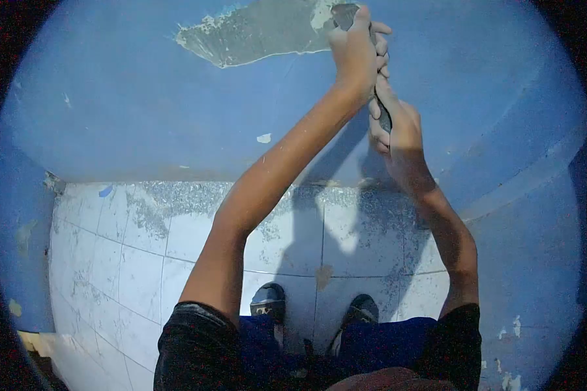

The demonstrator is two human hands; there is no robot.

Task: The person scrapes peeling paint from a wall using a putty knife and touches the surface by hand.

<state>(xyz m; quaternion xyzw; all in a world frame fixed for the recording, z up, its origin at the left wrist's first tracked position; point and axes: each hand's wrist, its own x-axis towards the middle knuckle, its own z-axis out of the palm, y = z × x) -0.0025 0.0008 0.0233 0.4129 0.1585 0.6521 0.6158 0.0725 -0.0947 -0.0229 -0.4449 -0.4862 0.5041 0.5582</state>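
A blue wall [163,124] meets a white tiled floor [195,238] scattered with grey flakes [182,192]. The left hand [357,55] is curled round the upper part of a dark, long tool [344,14]; the right hand [404,130] wraps its lower end. The tool's broad tip sits at the right end of a rough-edged grey patch [261,36].

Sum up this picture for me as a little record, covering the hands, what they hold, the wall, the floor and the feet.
Left hand: gripping the dark tool near its upper end
Right hand: gripping the same tool lower down
Tool position: upper end at the right end of a grey bare patch
Wall: blue, chipped in places
Floor: pale tiles, debris along the wall
Feet: dark shoes
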